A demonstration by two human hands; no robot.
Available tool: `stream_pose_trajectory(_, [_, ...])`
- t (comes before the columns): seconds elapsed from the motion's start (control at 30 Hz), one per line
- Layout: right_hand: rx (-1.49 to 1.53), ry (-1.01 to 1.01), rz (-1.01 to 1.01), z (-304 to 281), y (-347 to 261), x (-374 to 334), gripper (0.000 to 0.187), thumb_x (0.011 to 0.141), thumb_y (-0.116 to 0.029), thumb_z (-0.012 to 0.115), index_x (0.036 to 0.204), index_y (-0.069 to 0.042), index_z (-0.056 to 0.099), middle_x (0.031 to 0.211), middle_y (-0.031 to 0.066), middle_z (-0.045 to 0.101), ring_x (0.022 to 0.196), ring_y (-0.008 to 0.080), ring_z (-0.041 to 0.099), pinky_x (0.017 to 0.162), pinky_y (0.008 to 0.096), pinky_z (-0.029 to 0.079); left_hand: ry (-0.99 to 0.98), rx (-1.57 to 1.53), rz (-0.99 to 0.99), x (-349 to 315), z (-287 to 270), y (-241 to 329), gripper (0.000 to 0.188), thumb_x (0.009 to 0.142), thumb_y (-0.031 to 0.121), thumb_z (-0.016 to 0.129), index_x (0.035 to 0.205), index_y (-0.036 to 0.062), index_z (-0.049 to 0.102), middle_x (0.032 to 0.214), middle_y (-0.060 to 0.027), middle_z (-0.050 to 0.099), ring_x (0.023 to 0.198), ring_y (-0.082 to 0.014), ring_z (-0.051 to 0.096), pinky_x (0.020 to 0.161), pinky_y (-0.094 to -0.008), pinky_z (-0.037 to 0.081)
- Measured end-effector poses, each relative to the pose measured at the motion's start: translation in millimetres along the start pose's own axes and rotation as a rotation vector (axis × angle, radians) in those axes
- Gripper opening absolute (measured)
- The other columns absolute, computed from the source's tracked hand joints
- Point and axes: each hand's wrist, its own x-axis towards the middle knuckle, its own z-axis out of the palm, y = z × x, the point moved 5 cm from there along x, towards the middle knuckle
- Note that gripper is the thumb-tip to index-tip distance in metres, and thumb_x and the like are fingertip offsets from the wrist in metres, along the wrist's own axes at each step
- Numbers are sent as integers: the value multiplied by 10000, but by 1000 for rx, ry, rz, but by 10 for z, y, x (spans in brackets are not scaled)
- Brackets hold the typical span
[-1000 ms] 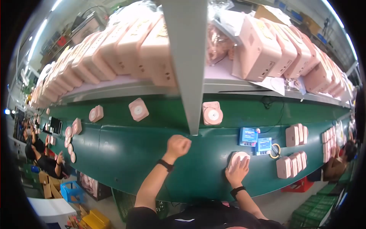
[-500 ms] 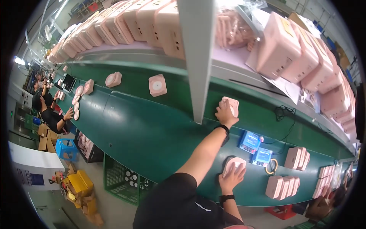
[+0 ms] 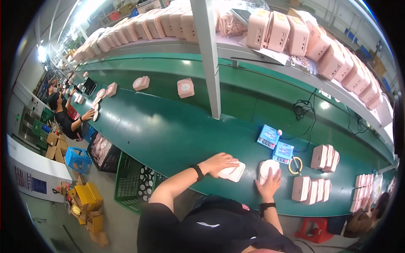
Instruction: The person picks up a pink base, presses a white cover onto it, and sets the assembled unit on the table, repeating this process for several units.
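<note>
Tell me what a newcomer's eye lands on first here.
The long green belt running across the whole view, dotted with pink boxes. Above it, a shelf crowded with rows of pink cases. Near the belt's front edge, the left hand and right hand each press on a pale pink case.

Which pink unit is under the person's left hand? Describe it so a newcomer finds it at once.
On the green belt, find the two small blue boxes. Down-left of them, the left hand covers a flat pink unit. The right hand holds its round-faced neighbour.
</note>
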Motion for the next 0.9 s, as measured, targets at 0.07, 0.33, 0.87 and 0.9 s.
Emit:
stream_pose_trajectory(0.07, [93,-12,-57,49,116,7,856,614,-296,752,1383,-212,386,1478,216,188,1239,449,307,992,542,296,286,146,19,-75,182,-59,864,591,197,769,1356,100,379,1339,-142,445,1224,-349,427,1008,-438,358])
stream_pose_trajectory(0.33, [295,-101,-98,130,331,-52,753,718,-185,699,1395,-197,369,1489,217,138,1267,438,267,1054,500,254,706,-646,-522,170,817,8,914,663,233,761,1400,26,261,1346,-206,426,1229,-373,418,1016,-430,354])
stream_pose_trajectory(0.87, [349,-85,-107,272,309,-17,635,732,-151,660,1335,-217,469,1439,259,247,1293,431,282,1079,487,243,800,-638,-749,92,1054,-123,542,784,231,644,1253,63,432,1202,-169,528,1156,-368,459,948,-479,376])
stream_pose_trajectory(0.9, [289,-34,-140,277,434,-27,638,726,-148,649,1335,-206,470,1432,267,262,1300,432,283,1084,488,235,691,-558,-770,168,1060,-93,490,786,240,645,1200,63,453,1166,-163,535,1132,-365,470,924,-482,388])
